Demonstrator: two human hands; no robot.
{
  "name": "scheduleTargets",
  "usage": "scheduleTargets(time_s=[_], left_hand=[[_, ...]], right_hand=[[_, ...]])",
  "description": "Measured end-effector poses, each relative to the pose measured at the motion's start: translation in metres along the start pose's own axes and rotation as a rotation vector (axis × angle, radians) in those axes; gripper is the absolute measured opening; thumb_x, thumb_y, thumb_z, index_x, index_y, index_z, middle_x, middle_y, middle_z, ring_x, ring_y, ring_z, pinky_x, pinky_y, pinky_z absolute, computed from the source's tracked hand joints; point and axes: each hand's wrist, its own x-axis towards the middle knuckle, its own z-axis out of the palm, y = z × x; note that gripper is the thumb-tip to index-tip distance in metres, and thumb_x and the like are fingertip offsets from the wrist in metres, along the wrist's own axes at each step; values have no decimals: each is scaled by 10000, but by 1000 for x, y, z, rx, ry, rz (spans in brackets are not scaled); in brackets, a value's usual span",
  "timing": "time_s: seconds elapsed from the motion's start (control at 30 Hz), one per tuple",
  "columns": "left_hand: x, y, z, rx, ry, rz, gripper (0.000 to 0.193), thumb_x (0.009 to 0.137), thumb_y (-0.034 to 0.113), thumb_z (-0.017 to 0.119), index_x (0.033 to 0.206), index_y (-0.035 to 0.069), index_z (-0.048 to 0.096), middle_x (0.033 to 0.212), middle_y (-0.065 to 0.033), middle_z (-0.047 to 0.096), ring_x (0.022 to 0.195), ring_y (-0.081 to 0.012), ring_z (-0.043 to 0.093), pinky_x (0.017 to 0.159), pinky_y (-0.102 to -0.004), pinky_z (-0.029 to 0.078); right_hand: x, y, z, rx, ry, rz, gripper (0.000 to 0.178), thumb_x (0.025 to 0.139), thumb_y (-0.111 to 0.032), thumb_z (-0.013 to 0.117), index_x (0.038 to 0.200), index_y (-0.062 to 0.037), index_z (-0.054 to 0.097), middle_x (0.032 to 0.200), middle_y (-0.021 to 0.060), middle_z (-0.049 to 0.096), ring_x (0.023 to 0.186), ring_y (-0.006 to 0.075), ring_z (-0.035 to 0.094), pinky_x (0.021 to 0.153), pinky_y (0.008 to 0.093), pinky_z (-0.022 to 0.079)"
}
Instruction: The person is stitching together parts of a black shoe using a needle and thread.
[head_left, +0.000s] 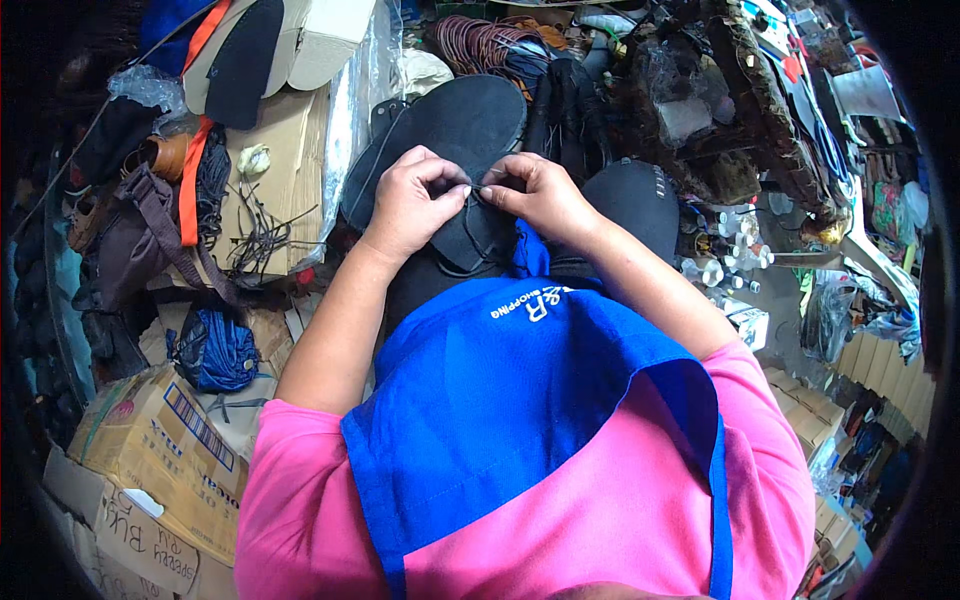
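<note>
My left hand point(412, 203) and my right hand point(545, 200) meet in front of me, thumbs and forefingers pinched almost tip to tip. Between them runs a thin dark cord point(470, 228), which hangs in a loop below the fingertips. Behind and under the hands lies a large, flat, rounded black piece point(455, 115), like a shoe sole or sheet of rubber. Another rounded black piece point(635, 210) with small metal fittings near its edge is to the right of my right hand. A blue apron point(480, 390) covers my lap.
Stacked cardboard point(270, 170) with loose black cords lies to the left, beside an orange strap point(188, 190) and a dark bag point(145, 235). A cardboard box point(165, 450) stands at lower left. Coiled brown cord point(485, 45) lies ahead; small white bottles point(735, 240) cluster at right.
</note>
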Motion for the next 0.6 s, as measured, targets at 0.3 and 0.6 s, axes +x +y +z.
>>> scheduleTargets(time_s=[0.3, 0.6], left_hand=[[-1, 1, 2, 39, 41, 56, 118, 709, 61, 766, 823, 57, 733, 800, -57, 612, 729, -180, 620, 652, -294, 493], [-2, 1, 5, 62, 89, 88, 106, 696, 51, 762, 794, 62, 725, 786, -63, 619, 722, -201, 631, 652, -314, 501]], right_hand=[[-8, -10, -8, -85, 158, -92, 181, 881, -117, 625, 1028, -48, 704, 914, 157, 638, 922, 299, 627, 825, 374, 502], [-11, -23, -8, -161, 54, -54, 184, 820, -151, 684, 978, -73, 737, 858, 145, 653, 848, 304, 646, 790, 383, 522]])
